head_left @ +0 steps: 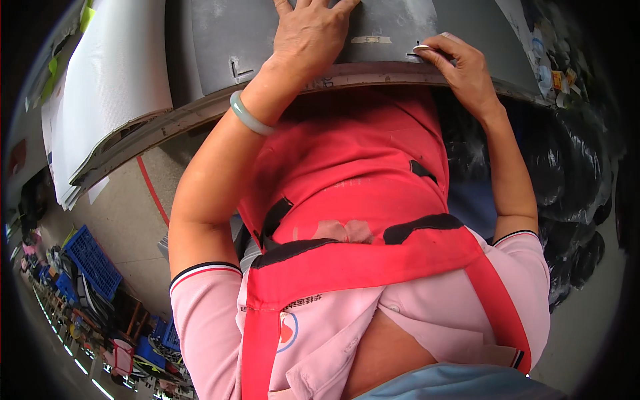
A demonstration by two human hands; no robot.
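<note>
Dark grey worktop (pixel 230 33) has the left hand (pixel 311 33) on it, fingers apart, and the right hand (pixel 467 72) pinching a small white disc (pixel 421 47) near the front edge, probably light, stiffish, best held by its rim, though it's tiny here.

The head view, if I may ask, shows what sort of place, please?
It looks like a workshop or factory floor, though I cannot be certain: large white sheets lie at the left of a dark grey work surface, and a blue plastic crate shows among clutter beyond.
</note>
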